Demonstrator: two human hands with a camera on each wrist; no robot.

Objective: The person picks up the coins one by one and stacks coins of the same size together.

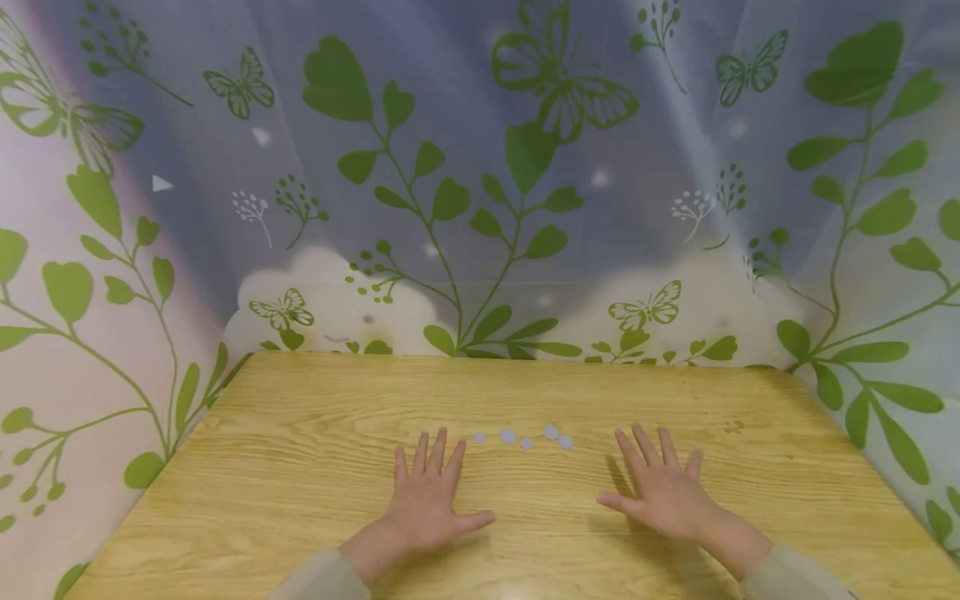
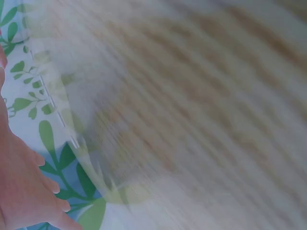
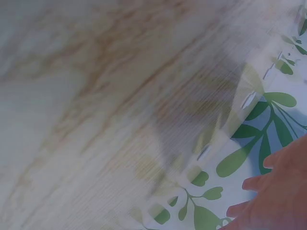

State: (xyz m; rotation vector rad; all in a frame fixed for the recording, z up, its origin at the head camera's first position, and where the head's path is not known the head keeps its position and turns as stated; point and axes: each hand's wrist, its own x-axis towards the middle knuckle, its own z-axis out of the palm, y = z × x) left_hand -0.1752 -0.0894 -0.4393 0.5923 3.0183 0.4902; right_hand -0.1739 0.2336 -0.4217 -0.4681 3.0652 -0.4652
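Note:
Several small, pale, round flat discs (image 1: 508,437) lie in a loose row on the wooden table, and the two at the right end sit close together. My left hand (image 1: 427,504) is just left of and nearer than the row, palm down with its fingers spread and nothing held. On the other side, my right hand (image 1: 663,496) is spread the same way, its thumb pointing toward the middle and a shadow beneath it. The left wrist view shows part of the left hand (image 2: 29,187) at its left edge; in the right wrist view the right hand (image 3: 278,187) fills the lower right corner.
The wood-grain table (image 1: 300,417) ends at a hanging curtain (image 1: 450,275) printed with green leaves and butterflies, which also closes off both sides. A small dark mark (image 1: 733,427) shows on the tabletop at the right.

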